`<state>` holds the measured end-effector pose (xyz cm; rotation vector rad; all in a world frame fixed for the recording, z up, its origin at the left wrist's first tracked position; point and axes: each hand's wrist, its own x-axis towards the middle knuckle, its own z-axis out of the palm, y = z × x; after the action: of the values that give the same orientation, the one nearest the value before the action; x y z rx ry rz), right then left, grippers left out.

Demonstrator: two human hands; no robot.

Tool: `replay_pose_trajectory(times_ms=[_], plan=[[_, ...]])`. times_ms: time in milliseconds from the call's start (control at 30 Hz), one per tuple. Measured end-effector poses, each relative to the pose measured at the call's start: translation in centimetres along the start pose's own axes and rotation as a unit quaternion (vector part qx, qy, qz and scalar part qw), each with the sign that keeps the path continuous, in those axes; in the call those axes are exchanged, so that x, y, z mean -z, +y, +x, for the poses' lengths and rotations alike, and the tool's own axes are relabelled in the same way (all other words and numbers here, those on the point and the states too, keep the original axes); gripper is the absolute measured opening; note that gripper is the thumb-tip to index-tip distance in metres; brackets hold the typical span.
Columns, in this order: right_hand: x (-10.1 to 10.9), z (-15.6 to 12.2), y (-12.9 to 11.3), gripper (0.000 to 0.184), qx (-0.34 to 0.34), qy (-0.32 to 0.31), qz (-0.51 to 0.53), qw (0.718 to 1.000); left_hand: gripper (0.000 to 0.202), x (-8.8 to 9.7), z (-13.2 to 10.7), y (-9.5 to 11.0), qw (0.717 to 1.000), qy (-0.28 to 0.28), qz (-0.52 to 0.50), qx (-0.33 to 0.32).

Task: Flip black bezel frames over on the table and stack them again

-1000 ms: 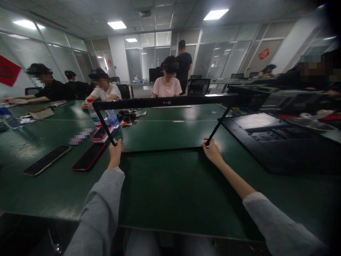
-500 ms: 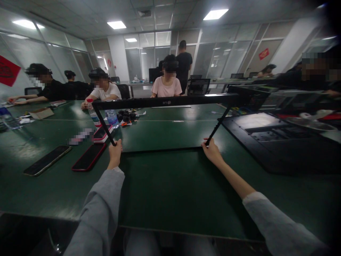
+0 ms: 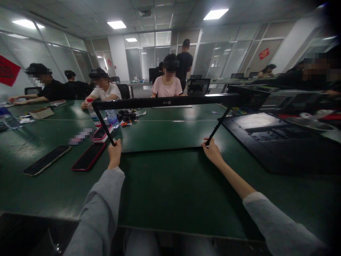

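Between my two hands is a thin black monitor bezel (image 3: 146, 103), an open rectangular frame with an LG logo that reads upside down on its far, wider bar. It is tilted, with the far bar raised and the thin near bar closer to the green table (image 3: 170, 192). My left hand (image 3: 114, 153) is closed around the near left corner. At the near right corner my right hand (image 3: 211, 149) grips the side bar, thumb and fingers round it. Through the frame's opening the tabletop shows.
Left of my hand lie a red-edged phone (image 3: 89, 157) and another phone (image 3: 48, 160). Bottles (image 3: 112, 119) stand behind them, near a pile of small black parts (image 3: 128, 115). A large black panel (image 3: 277, 142) lies at right. Several people sit around the tables.
My hands and the bezel stay almost still. In the background, the standing person has shifted slightly to the right.
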<state>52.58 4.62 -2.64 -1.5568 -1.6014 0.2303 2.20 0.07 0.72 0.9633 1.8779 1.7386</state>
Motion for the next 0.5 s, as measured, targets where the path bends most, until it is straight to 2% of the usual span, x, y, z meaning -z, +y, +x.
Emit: replay_pose_trajectory(times_ms=[133, 267, 367, 500], plan=[[0.4, -0.2, -0.9, 0.037, -0.005, 0.002, 0.009, 1.000, 0.033, 0.3, 0.1, 0.2, 0.999, 0.024, 0.042, 0.003], [0.9, -0.5, -1.8, 0.048, -0.023, 0.029, -0.007, 0.999, 0.035, 0.3, -0.1, 0.7, 0.998, 0.017, 0.053, 0.016], [1.0, -0.7, -2.0, 0.056, -0.030, 0.043, -0.029, 0.998, 0.039, 0.2, -0.2, 0.8, 0.998, 0.010, 0.061, -0.006], [0.8, -0.7, -1.6, 0.055, -0.021, 0.026, -0.037, 0.999, 0.039, 0.4, 0.1, 0.3, 0.985, -0.003, 0.169, -0.037]])
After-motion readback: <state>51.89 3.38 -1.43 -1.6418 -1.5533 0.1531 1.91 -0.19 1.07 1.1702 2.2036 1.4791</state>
